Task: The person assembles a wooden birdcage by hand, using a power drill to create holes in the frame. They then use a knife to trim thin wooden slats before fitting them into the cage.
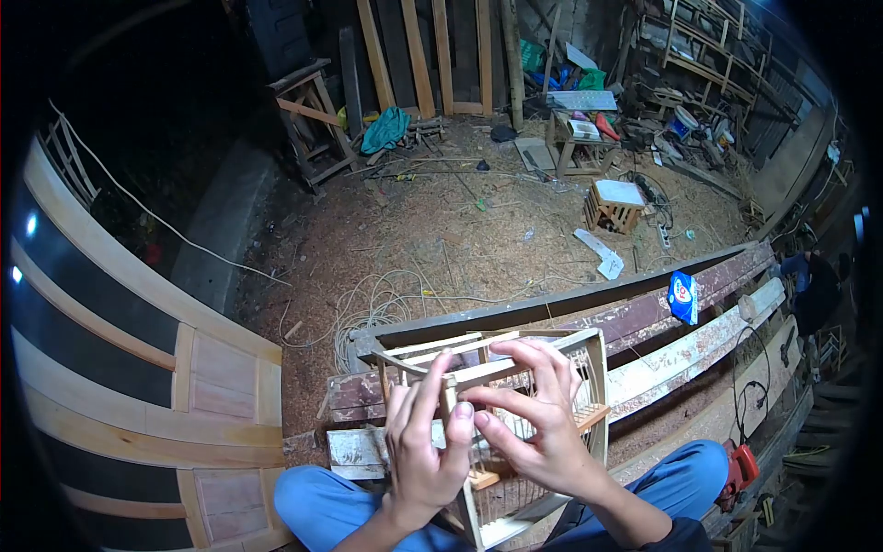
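A small wooden cage (596, 368) with thin upright bars stands tilted between my knees. My left hand (423, 451) is closed around its near corner post, fingers on one side and thumb on the other. On the other side of that post, my right hand (543, 423) has its thumb and index finger drawn into a pinch, close to my left thumb. Anything between those fingertips is too small to make out. A short wooden strip (591, 417) juts from the cage's right side.
Paint-stained planks (635, 368) form a bench ahead, with a blue packet (682, 298) on it. A red power tool (739, 474) is by my right knee. Panelled wooden doors (230, 368) lean at left. Coiled cable (377, 308) lies on the shaving-covered floor, near a slatted crate (614, 207).
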Demonstrator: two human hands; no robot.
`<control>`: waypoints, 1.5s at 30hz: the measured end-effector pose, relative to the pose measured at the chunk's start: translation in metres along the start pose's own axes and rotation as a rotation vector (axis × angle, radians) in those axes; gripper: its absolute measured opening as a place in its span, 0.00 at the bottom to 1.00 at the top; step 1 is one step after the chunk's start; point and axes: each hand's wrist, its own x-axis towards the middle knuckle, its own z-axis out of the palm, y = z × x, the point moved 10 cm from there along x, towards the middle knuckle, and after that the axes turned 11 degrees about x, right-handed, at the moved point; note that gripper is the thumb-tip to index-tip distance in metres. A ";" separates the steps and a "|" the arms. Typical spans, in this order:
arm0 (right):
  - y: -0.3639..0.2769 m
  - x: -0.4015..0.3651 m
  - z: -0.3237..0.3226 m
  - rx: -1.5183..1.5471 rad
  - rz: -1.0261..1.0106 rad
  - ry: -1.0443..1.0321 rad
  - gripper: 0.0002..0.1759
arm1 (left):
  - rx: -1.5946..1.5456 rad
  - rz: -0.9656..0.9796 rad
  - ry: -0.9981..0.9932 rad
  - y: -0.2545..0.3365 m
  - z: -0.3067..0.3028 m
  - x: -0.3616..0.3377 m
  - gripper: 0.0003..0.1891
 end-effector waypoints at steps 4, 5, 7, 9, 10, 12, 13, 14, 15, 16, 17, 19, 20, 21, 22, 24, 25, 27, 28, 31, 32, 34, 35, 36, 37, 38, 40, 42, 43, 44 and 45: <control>-0.004 -0.002 -0.010 0.015 0.044 0.025 0.11 | 0.241 0.032 0.086 0.003 -0.003 -0.001 0.26; -0.005 -0.003 -0.011 0.022 0.036 0.037 0.10 | 0.226 0.003 0.131 0.005 -0.006 0.000 0.23; -0.008 -0.005 -0.012 0.022 0.026 0.046 0.08 | 0.201 0.036 0.158 0.005 -0.007 0.001 0.21; -0.012 -0.008 -0.009 -0.030 0.024 0.053 0.09 | 0.175 0.086 0.204 0.003 -0.005 0.001 0.19; -0.014 -0.010 -0.007 -0.052 0.023 0.072 0.09 | 0.168 0.088 0.201 0.000 0.001 0.003 0.19; -0.021 -0.015 -0.005 -0.115 0.007 0.063 0.10 | -0.215 0.162 0.160 -0.003 0.012 0.007 0.20; -0.023 -0.017 -0.006 -0.143 -0.009 0.066 0.10 | -0.248 0.133 0.067 -0.009 0.020 0.008 0.21; -0.024 -0.018 -0.008 -0.168 -0.023 0.070 0.10 | -0.257 0.141 0.054 -0.012 0.022 0.010 0.20; -0.022 -0.019 -0.013 -0.143 -0.029 0.073 0.11 | -0.316 0.103 0.029 -0.009 0.023 0.013 0.19; -0.019 -0.019 -0.019 -0.117 -0.037 0.074 0.11 | -0.373 0.063 0.006 -0.006 0.023 0.017 0.18; -0.014 -0.020 -0.026 -0.116 -0.025 0.083 0.13 | -0.301 0.126 -0.028 -0.007 0.023 0.019 0.17; -0.005 -0.023 -0.036 -0.094 -0.003 0.072 0.14 | -0.300 0.108 -0.073 -0.004 0.023 0.024 0.17; -0.002 -0.025 -0.039 -0.080 0.000 0.059 0.14 | -0.295 0.091 -0.115 -0.003 0.026 0.025 0.16; 0.001 -0.027 -0.042 -0.079 0.013 0.052 0.13 | -0.402 -0.002 -0.123 -0.011 0.030 0.026 0.16; 0.003 -0.029 -0.044 -0.075 0.033 0.042 0.12 | -0.480 -0.037 -0.103 -0.015 0.030 0.027 0.14; 0.004 -0.029 -0.048 -0.092 0.038 0.016 0.13 | -0.568 -0.130 -0.114 -0.017 0.029 0.026 0.15; 0.004 -0.028 -0.052 -0.090 0.038 0.015 0.13 | -0.558 -0.109 -0.076 -0.018 0.026 0.026 0.15; 0.007 -0.026 -0.053 -0.131 0.083 -0.058 0.15 | -0.585 -0.046 -0.007 -0.014 0.015 0.025 0.15; 0.006 -0.024 -0.057 -0.130 0.083 -0.057 0.15 | -0.613 0.015 0.063 -0.011 0.004 0.024 0.15; -0.004 -0.018 -0.073 -0.099 0.039 0.012 0.17 | -0.606 0.013 0.132 -0.010 -0.013 0.019 0.15; -0.008 -0.016 -0.078 -0.103 0.025 0.045 0.17 | -0.614 -0.012 0.157 -0.016 -0.015 0.017 0.16; -0.009 -0.016 -0.081 -0.063 -0.002 0.025 0.16 | -0.640 -0.043 0.218 -0.030 -0.012 0.014 0.16; -0.013 -0.016 -0.078 -0.066 -0.008 -0.001 0.16 | -0.667 -0.074 0.276 -0.039 -0.012 0.012 0.17; -0.018 -0.015 -0.074 -0.071 -0.015 -0.026 0.16 | -0.667 -0.076 0.279 -0.040 -0.008 0.010 0.17; -0.023 -0.016 -0.069 -0.130 -0.040 -0.048 0.16 | -0.735 -0.101 0.318 -0.043 -0.004 0.007 0.17; -0.032 -0.016 -0.062 -0.198 -0.087 -0.078 0.17 | -0.801 -0.125 0.356 -0.044 0.000 0.004 0.17; -0.037 -0.017 -0.049 -0.209 -0.121 -0.092 0.18 | -0.918 -0.168 0.345 -0.045 0.016 -0.005 0.19; -0.032 -0.019 -0.037 -0.222 -0.128 -0.055 0.17 | -0.913 -0.167 0.352 -0.053 0.030 -0.017 0.14; -0.033 -0.018 -0.034 -0.280 -0.130 -0.042 0.16 | -0.930 -0.167 0.352 -0.054 0.035 -0.022 0.14; -0.035 -0.016 -0.032 -0.338 -0.131 -0.030 0.15 | -0.930 -0.196 0.352 -0.056 0.039 -0.026 0.15; -0.034 -0.014 -0.028 -0.332 -0.133 -0.031 0.15 | -0.953 -0.200 0.347 -0.058 0.042 -0.030 0.15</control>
